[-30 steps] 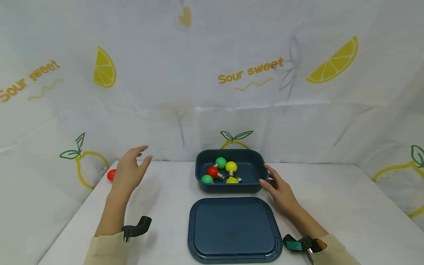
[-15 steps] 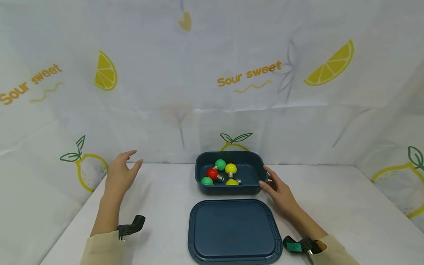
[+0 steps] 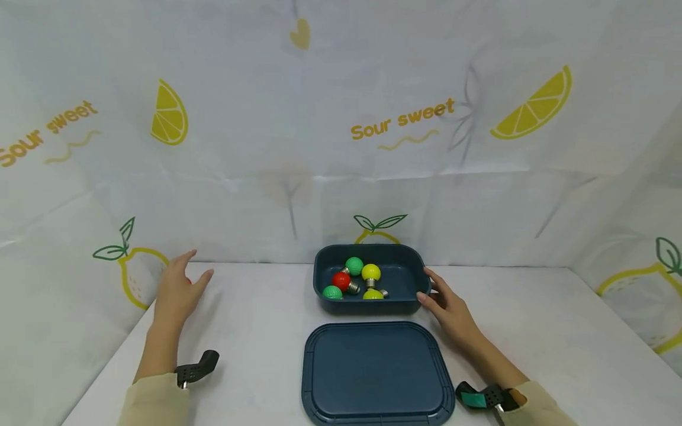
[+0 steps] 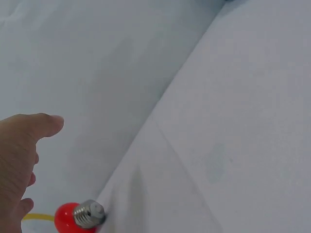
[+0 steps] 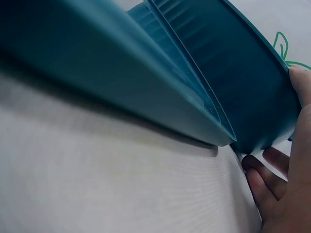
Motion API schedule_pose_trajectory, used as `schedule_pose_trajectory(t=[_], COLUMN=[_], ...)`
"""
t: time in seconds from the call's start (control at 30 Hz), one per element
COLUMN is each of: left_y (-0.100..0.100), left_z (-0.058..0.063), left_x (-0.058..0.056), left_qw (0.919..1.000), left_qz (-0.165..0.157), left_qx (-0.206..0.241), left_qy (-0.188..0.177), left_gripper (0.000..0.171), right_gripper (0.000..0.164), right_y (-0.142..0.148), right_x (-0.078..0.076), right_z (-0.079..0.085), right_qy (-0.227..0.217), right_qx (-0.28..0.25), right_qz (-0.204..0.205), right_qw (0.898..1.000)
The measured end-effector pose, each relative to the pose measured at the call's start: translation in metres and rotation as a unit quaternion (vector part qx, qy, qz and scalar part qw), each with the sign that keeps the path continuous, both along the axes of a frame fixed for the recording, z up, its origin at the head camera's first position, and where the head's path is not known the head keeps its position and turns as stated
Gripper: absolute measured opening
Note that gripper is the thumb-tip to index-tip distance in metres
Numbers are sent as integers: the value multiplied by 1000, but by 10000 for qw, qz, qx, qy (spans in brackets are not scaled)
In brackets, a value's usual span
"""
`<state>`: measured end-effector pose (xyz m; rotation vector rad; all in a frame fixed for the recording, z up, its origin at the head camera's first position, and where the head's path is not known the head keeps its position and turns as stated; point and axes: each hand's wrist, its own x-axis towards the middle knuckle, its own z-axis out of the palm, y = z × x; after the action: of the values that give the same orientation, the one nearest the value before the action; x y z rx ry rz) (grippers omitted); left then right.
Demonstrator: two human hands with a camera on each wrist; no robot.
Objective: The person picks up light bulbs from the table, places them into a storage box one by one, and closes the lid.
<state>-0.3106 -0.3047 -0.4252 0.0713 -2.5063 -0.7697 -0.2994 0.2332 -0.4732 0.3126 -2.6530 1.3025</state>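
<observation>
My left hand (image 3: 177,290) is over the far left of the table, thumb and fingers apart, holding nothing. Beside its fingertips in the left wrist view lies a red light bulb (image 4: 68,219) with a silver screw base; the hand mostly hides it in the head view. My right hand (image 3: 447,305) grips the right end of a dark blue plastic box (image 3: 402,305), thumb at the near corner and fingers along the side. Inside the box lie green bulbs (image 3: 354,265), a red bulb (image 3: 341,280) and yellow bulbs (image 3: 370,272), grouped toward its left half.
A flat dark blue lid (image 3: 378,373) lies on the white table (image 3: 256,343) just in front of the box. A white printed cloth (image 3: 240,118) hangs close behind the table and along both sides.
My left hand has moved left and slightly down over the table, covering the red bulb at the far left. The right hand and the box have stayed in place.
</observation>
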Motion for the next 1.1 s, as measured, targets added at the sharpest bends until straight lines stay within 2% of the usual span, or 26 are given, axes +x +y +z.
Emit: schedule_pose_trajectory(t=[0.13, 0.2, 0.47, 0.77, 1.1], left_y=[-4, -6, -16, -19, -19], left_z=[-11, -15, -27, -33, -34], left_x=[-3, -2, 3, 4, 3], left_qw=[9999, 9999, 9967, 9903, 9916], left_qz=[17, 64, 427, 451, 195], left_qx=[36, 111, 286, 337, 241], left_qy=[133, 52, -635, -1272, -1254], left_gripper=[61, 60, 62, 56, 50], right_gripper=[65, 65, 65, 65, 64], right_y=[1, 1, -1, -2, 0], right_x=[-1, -1, 0, 0, -1], right_z=[-1, -2, 0, 1, -1], right_qy=[-13, -40, -67, -46, -15], right_qx=[28, 41, 23, -44, -27], right_qz=[-19, -41, -72, -55, -60], right_qw=[10000, 10000, 9999, 10000, 10000])
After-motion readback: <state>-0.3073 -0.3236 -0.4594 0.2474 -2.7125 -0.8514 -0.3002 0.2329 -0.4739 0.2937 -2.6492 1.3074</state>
